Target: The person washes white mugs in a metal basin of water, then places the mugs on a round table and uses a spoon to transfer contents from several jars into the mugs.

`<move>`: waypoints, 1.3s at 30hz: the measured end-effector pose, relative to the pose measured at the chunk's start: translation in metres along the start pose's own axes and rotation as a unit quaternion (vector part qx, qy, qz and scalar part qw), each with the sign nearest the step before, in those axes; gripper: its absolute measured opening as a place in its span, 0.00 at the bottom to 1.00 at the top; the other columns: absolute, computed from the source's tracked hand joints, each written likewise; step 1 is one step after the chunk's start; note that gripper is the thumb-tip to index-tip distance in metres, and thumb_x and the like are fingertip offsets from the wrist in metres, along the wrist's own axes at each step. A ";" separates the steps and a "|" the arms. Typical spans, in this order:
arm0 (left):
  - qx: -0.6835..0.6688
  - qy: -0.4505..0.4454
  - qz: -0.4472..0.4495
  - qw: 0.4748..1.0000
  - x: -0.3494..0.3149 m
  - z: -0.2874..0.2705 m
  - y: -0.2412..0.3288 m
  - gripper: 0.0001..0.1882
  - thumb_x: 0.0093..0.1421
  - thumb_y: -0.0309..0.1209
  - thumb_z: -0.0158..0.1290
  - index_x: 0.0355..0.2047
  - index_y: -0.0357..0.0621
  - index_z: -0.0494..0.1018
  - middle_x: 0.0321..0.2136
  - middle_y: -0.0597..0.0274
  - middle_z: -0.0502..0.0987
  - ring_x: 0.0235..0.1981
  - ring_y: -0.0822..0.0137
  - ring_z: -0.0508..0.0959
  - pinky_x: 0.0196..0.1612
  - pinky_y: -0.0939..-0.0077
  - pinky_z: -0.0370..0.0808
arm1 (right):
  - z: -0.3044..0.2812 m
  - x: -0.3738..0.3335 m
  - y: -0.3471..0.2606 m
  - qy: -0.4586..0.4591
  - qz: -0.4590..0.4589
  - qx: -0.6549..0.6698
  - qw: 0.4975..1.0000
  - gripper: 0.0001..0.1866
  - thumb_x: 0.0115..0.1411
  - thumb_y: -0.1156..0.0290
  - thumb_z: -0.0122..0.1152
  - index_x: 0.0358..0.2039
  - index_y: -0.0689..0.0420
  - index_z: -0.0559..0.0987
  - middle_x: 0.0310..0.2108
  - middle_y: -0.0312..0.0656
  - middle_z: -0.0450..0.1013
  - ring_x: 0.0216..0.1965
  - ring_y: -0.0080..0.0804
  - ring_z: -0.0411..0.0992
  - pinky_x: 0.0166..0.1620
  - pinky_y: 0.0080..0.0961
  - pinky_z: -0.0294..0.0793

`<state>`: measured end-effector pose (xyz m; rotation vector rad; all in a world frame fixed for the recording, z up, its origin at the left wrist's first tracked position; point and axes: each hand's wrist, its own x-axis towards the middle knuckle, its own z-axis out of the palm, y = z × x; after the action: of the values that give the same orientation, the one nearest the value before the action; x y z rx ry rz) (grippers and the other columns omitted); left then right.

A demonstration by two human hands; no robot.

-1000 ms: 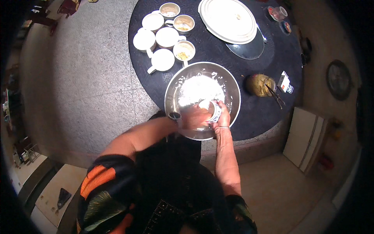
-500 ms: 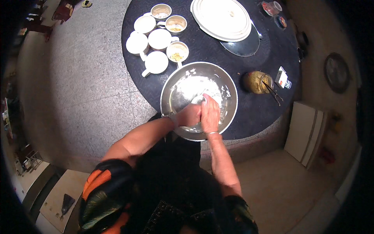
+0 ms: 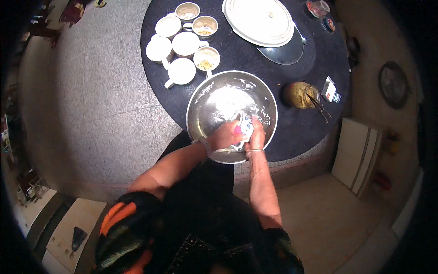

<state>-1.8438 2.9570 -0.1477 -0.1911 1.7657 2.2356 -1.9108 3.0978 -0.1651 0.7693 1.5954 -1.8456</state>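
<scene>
Over a wide steel basin [image 3: 195, 98] with water in it, both my hands grip a white cup [image 3: 247, 128] that has pink and blue markings. My left hand [image 3: 224, 136] is closed round its left side. On the right side, my right hand [image 3: 258, 134] presses against it with curled fingers. Much of the cup is hidden by the fingers, so I cannot tell whether it has a handle. Just beyond the basin's left rim stand several white mugs [image 3: 182, 71]; some, like the nearest one on the right [image 3: 206, 59], show yellowish bits inside.
The round dark table [image 3: 242, 57] bears a large white lid [image 3: 259, 20] over a glass lid [image 3: 285, 52]. To the basin's right are a jar of yellowish food [image 3: 299, 94] with dark chopsticks [image 3: 319, 108] and a small white box [image 3: 328, 89]. A white cabinet [image 3: 353, 153] stands beyond the table.
The cup has turned in my hands, so its pink and blue side now shows. My right hand has shifted slightly right and nearer to me.
</scene>
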 end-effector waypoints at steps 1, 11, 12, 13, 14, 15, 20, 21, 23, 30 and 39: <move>0.011 -0.026 -0.041 0.999 0.001 -0.001 0.007 0.18 0.59 0.37 0.55 0.44 0.37 0.73 0.34 0.56 0.79 0.36 0.66 0.78 0.41 0.69 0.73 | -0.007 0.010 -0.006 -0.021 0.027 0.002 0.999 0.16 0.65 0.59 0.54 0.41 0.60 0.75 0.34 0.39 0.75 0.33 0.28 0.75 0.37 0.26 0.76; 0.322 -0.169 0.012 0.931 -0.005 -0.041 0.004 0.21 0.61 0.31 0.50 0.53 0.35 0.68 0.49 0.45 0.74 0.52 0.55 0.74 0.55 0.64 0.70 | -0.012 0.011 -0.015 0.006 -0.025 -0.052 0.998 0.16 0.62 0.64 0.59 0.44 0.62 0.78 0.33 0.38 0.77 0.32 0.24 0.74 0.36 0.21 0.75; 0.271 -0.087 0.021 0.958 -0.010 -0.037 0.015 0.21 0.61 0.30 0.50 0.54 0.35 0.67 0.50 0.46 0.73 0.52 0.56 0.74 0.54 0.65 0.70 | -0.014 0.015 -0.010 0.009 -0.049 -0.064 0.997 0.16 0.62 0.64 0.59 0.44 0.62 0.79 0.34 0.38 0.77 0.33 0.23 0.74 0.37 0.21 0.74; 0.216 0.000 0.031 0.976 -0.019 -0.026 0.023 0.21 0.62 0.30 0.50 0.54 0.35 0.67 0.51 0.46 0.73 0.53 0.57 0.73 0.54 0.66 0.71 | -0.016 0.018 -0.004 0.010 -0.073 -0.077 0.994 0.15 0.62 0.64 0.59 0.43 0.62 0.79 0.35 0.38 0.77 0.33 0.22 0.73 0.38 0.20 0.74; 0.158 0.087 0.038 0.983 -0.025 -0.015 0.026 0.21 0.62 0.30 0.50 0.55 0.35 0.67 0.52 0.46 0.72 0.54 0.58 0.73 0.54 0.67 0.71 | -0.013 0.018 -0.002 0.010 -0.096 -0.091 0.991 0.15 0.62 0.64 0.59 0.43 0.62 0.79 0.36 0.38 0.77 0.34 0.21 0.73 0.39 0.20 0.73; 0.155 0.131 0.112 0.973 -0.024 -0.004 0.020 0.22 0.62 0.29 0.50 0.56 0.36 0.66 0.54 0.47 0.71 0.55 0.60 0.73 0.54 0.68 0.71 | -0.009 0.014 0.003 0.014 -0.117 -0.120 0.986 0.15 0.63 0.64 0.59 0.42 0.64 0.80 0.38 0.38 0.76 0.38 0.22 0.71 0.44 0.21 0.71; 0.379 0.176 0.163 0.893 0.000 0.019 0.017 0.16 0.66 0.35 0.43 0.48 0.39 0.70 0.45 0.49 0.74 0.48 0.51 0.74 0.48 0.60 0.72 | -0.007 0.005 0.027 0.003 -0.180 -0.153 0.972 0.17 0.64 0.63 0.55 0.45 0.64 0.78 0.38 0.39 0.77 0.40 0.28 0.72 0.46 0.25 0.71; 0.348 0.181 0.145 0.908 0.005 0.021 0.016 0.15 0.65 0.35 0.43 0.45 0.39 0.71 0.41 0.50 0.76 0.45 0.50 0.75 0.46 0.59 0.72 | -0.008 0.003 0.027 0.007 -0.173 -0.162 0.972 0.17 0.65 0.63 0.55 0.45 0.64 0.78 0.38 0.39 0.77 0.39 0.28 0.72 0.46 0.26 0.71; 0.363 0.182 0.057 0.912 0.017 0.022 0.016 0.11 0.64 0.34 0.43 0.38 0.42 0.73 0.33 0.53 0.77 0.39 0.49 0.76 0.43 0.58 0.72 | 0.001 -0.014 0.012 0.048 -0.217 -0.290 0.931 0.17 0.64 0.62 0.55 0.44 0.64 0.78 0.36 0.43 0.78 0.36 0.29 0.72 0.43 0.28 0.72; 0.446 0.064 0.135 0.883 0.052 -0.026 -0.053 0.11 0.59 0.33 0.47 0.29 0.40 0.76 0.27 0.50 0.78 0.34 0.53 0.78 0.39 0.59 0.73 | 0.016 -0.044 -0.008 -0.069 -0.346 -0.328 0.876 0.13 0.59 0.68 0.59 0.42 0.61 0.78 0.37 0.45 0.77 0.39 0.34 0.74 0.45 0.29 0.71; 0.396 0.220 0.085 0.888 0.000 -0.024 -0.023 0.11 0.55 0.36 0.51 0.27 0.40 0.75 0.32 0.48 0.78 0.34 0.50 0.77 0.37 0.57 0.70 | -0.008 0.024 -0.015 0.043 -0.257 -0.211 0.942 0.09 0.62 0.69 0.58 0.39 0.60 0.80 0.36 0.38 0.75 0.39 0.27 0.71 0.46 0.26 0.70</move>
<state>-1.8385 2.9385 -0.1749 -0.3926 2.8739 1.4356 -1.9377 3.1064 -0.1739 0.2538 2.3111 -1.7062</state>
